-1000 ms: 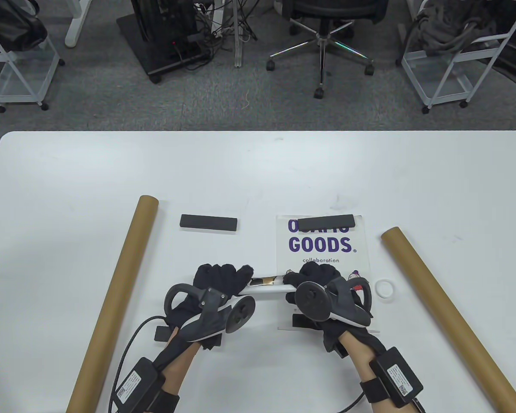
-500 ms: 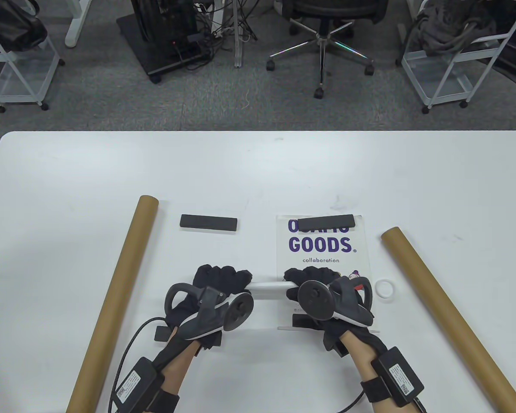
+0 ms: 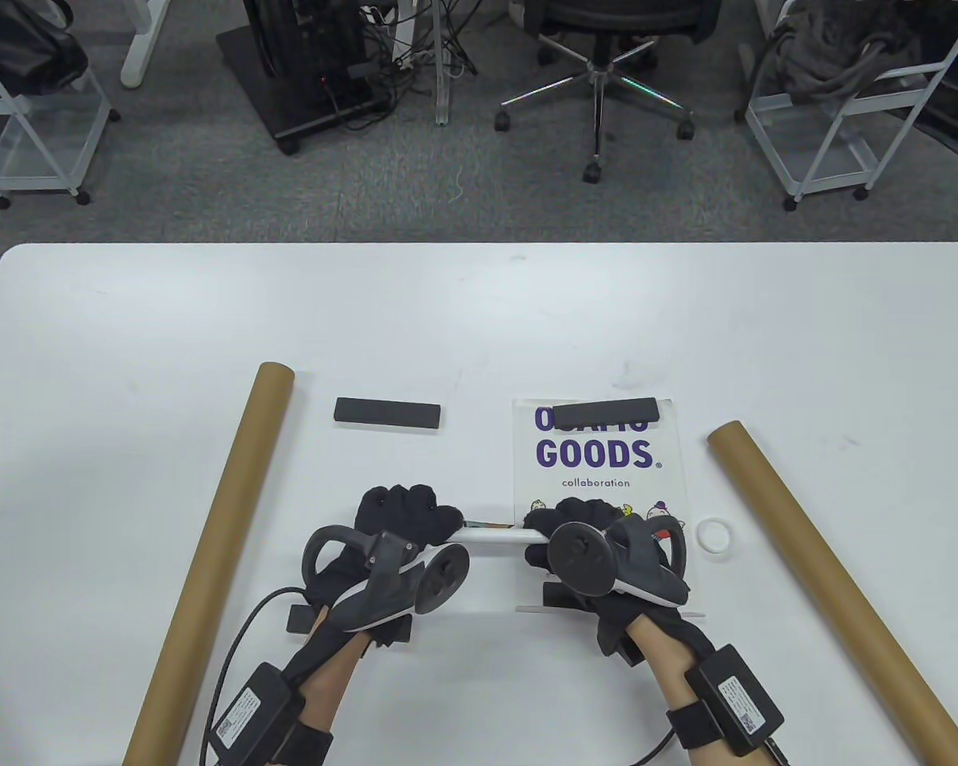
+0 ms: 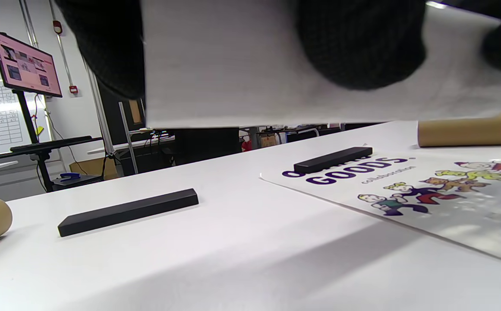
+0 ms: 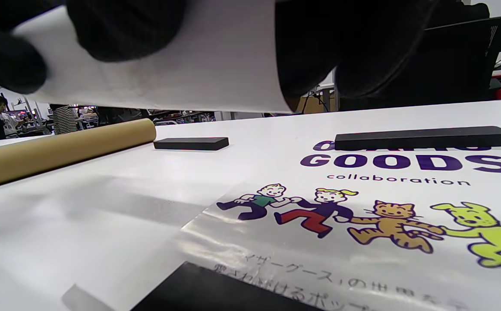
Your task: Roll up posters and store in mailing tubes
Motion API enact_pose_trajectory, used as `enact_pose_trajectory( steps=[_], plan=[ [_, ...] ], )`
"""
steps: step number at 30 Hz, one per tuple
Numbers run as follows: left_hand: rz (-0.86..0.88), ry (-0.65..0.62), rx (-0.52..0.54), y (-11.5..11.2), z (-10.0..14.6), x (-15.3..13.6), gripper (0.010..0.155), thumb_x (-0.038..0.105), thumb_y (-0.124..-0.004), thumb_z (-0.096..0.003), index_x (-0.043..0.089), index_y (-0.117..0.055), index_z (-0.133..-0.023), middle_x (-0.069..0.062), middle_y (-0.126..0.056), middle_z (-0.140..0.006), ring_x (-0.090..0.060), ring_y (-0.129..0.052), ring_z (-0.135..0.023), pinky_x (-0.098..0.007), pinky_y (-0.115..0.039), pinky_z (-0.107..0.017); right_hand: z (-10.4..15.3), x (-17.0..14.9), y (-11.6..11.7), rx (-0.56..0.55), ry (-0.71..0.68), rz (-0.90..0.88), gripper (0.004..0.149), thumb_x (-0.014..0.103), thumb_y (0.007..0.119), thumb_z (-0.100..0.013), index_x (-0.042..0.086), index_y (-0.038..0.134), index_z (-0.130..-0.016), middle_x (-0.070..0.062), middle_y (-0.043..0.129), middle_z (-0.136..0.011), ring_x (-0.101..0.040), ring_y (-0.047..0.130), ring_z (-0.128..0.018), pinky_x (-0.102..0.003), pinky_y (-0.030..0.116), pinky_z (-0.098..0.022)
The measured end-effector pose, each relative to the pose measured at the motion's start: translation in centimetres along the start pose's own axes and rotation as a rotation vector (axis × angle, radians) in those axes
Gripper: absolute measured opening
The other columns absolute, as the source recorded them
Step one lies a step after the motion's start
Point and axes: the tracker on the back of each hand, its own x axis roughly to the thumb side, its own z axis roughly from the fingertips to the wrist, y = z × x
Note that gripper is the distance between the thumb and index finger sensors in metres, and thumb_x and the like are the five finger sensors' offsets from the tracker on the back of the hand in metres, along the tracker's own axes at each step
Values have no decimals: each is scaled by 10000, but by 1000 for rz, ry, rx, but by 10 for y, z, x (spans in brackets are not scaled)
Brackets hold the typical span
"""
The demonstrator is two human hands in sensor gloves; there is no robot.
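Note:
Both gloved hands hold one rolled white poster [image 3: 493, 535] level, just above the table near its front edge. My left hand [image 3: 405, 517] grips its left end and my right hand [image 3: 581, 519] grips its right end. The roll fills the top of the left wrist view [image 4: 250, 73] and of the right wrist view [image 5: 168, 73], with fingers [image 4: 362, 43] wrapped over it. A second poster [image 3: 599, 463] printed "GOODS" lies flat under my right hand. Two brown mailing tubes lie on the table, one on the left [image 3: 215, 550] and one on the right [image 3: 830, 574].
A black bar [image 3: 607, 412] weighs down the flat poster's far edge, and another [image 3: 563, 597] its near edge. A third bar [image 3: 387, 412] lies loose left of it. A white tube cap [image 3: 715, 535] sits by the right tube. Chairs and carts stand beyond the table.
Both hands have turned the roll a little in place: its printed edge showed, went under, and shows again as a sliver. Everything else is unmoved.

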Motion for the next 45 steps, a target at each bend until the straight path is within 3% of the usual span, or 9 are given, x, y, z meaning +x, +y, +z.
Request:
enact_pose_trajectory(
  steps=[10, 19, 24, 27, 30, 33, 36, 39, 45],
  plan=[
    [18, -12, -20, -1, 0, -1, 504, 522, -766, -445, 365, -847, -917, 60, -865, -840, -191, -935, -726, -539, -732, -774, 0, 2, -2, 14, -2, 11, 552, 410, 711, -436, 161, 745, -928, -96, 794, -782, -338, 862, -622, -653, 691, -633],
    [38, -18, -53, -3, -1, -1, 626, 508, -723, -461, 326, -709, -1060, 64, -927, -836, -190, -994, -724, -528, -742, -771, -1, -4, -2, 32, 15, -17, 661, 439, 723, -416, 144, 653, -1004, -42, 910, -718, -298, 960, -574, -607, 747, -618],
    [96, -21, -73, -3, -2, -2, 562, 464, -629, -505, 303, -734, -1033, 54, -944, -794, -211, -999, -673, -542, -734, -768, -2, -2, 2, 53, 3, -18, 576, 379, 630, -468, 127, 680, -985, -89, 903, -785, -371, 947, -638, -662, 713, -624],
    [92, -17, -74, -3, -2, -2, 539, 461, -603, -514, 311, -730, -1016, 53, -924, -784, -218, -969, -652, -549, -725, -768, -3, -3, 3, 119, -9, -75, 567, 369, 565, -520, 102, 598, -1019, -128, 818, -810, -414, 858, -646, -715, 633, -640],
    [101, -4, -31, 0, -1, -3, 549, 517, -674, -482, 343, -739, -998, 65, -928, -750, -212, -959, -616, -537, -726, -766, -2, -1, 3, 152, -10, -40, 693, 503, 631, -478, 109, 525, -1038, -112, 758, -825, -389, 816, -640, -714, 616, -651],
    [-4, -24, -11, 2, 0, -3, 573, 573, -733, -434, 392, -732, -978, 111, -921, -722, -170, -959, -598, -522, -745, -765, -1, 5, 2, 146, -25, 13, 761, 554, 663, -434, 114, 510, -1035, -91, 757, -813, -365, 824, -624, -705, 632, -651],
    [1, -33, -28, 2, 1, -3, 608, 596, -765, -405, 395, -732, -978, 116, -919, -725, -169, -957, -602, -527, -746, -766, -2, 5, 3, 128, -16, 11, 707, 521, 661, -448, 128, 530, -1021, -76, 771, -792, -351, 836, -606, -694, 646, -645],
    [22, -15, -13, 2, 0, -3, 527, 562, -731, -443, 392, -775, -939, 114, -936, -690, -171, -964, -571, -518, -755, -756, -2, 4, 3, 85, -3, -7, 571, 443, 640, -481, 162, 603, -977, -53, 817, -732, -331, 863, -561, -676, 672, -637],
    [16, -15, -10, 0, 0, 0, 487, 546, -723, -460, 382, -809, -910, 108, -934, -746, -185, -969, -644, -521, -752, -760, -1, 1, 2, 53, 14, -17, 515, 428, 660, -467, 190, 690, -923, -38, 861, -697, -327, 894, -545, -663, 693, -632]
  ],
)
